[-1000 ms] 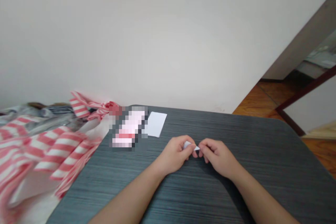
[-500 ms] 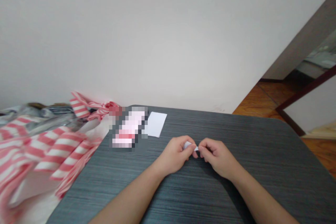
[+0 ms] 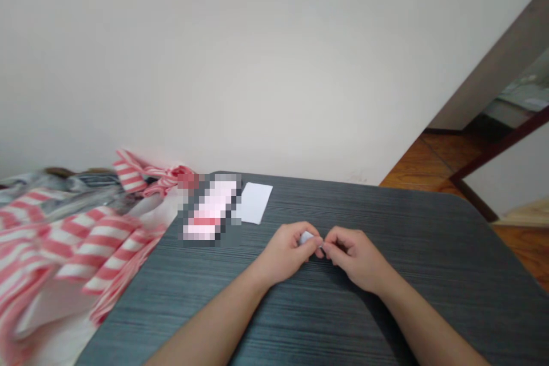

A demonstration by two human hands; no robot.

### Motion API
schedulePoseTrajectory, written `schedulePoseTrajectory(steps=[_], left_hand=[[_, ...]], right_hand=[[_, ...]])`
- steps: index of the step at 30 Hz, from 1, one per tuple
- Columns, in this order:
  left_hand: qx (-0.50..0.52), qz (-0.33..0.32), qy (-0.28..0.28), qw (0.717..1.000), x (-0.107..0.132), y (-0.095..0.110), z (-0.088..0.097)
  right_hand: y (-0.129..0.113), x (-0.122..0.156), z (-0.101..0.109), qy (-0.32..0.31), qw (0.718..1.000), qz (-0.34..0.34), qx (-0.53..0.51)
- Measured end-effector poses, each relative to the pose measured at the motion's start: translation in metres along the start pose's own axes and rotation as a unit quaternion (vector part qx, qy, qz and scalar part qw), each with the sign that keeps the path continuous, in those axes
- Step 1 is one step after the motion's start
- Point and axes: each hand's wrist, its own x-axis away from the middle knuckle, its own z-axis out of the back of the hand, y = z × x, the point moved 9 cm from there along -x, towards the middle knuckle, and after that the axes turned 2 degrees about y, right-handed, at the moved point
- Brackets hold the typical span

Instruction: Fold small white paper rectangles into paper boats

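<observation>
My left hand and my right hand meet over the middle of the dark grey table. Both pinch a small folded piece of white paper between thumbs and fingertips. Only a sliver of the paper shows between the fingers. Both wrists rest on the table top.
A white rectangular sheet lies flat at the table's far edge, beside a blurred-out pink and white object. Red-and-white striped cloth is piled off the table's left side. A white wall is behind, and wooden floor lies to the right.
The fingers have closed tighter round the small paper, so less of it shows. Both hands stay in the same place.
</observation>
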Motion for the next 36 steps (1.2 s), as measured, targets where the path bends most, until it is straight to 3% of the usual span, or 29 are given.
schedulePoseTrajectory(steps=[13, 36], left_hand=[[0.003, -0.001, 0.014, 1.0, 0.0, 0.0, 0.002], [-0.024, -0.011, 0.009, 1.0, 0.001, 0.003, 0.002]], right_hand=[[0.012, 0.001, -0.002, 0.0, 0.999, -0.033, -0.015], [0.001, 0.001, -0.001, -0.003, 1.0, -0.006, 0.006]])
